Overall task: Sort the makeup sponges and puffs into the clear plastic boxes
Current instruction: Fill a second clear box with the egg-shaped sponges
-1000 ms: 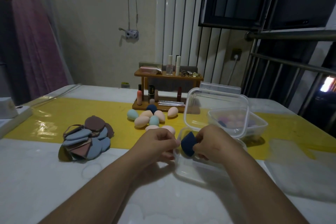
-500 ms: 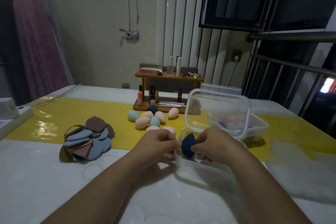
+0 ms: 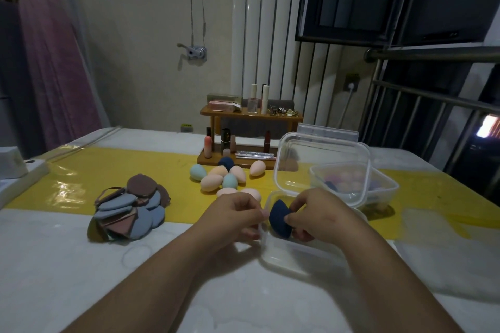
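The right hand pinches a dark blue sponge between thumb and curled fingers. It holds the sponge point-up, just over the left end of the near clear box. The sponge's lower end dips inside the rim, but the view does not show whether it touches the bottom.

The left hand is just left of the sponge with its fingers curled in, the fingertips at the box's left rim. I cannot tell whether they grip the rim or only rest against it. The sponge sits between the two hands, touching the right and close to the left.

The box's lid stands open and upright behind the hands. Seen partly through it, the far clear box holds several pink and purplish sponges, too blurred to count.

Both boxes sit on the white tabletop, which a yellow runner crosses. On the runner beyond the left hand lies a cluster of egg-shaped sponges in peach, pale teal and one dark blue. Farther left, well apart from the hands, a pile of flat puffs in blue, brown and dusty pink straddles the runner's near edge. A wooden cosmetics rack stands behind the sponges.
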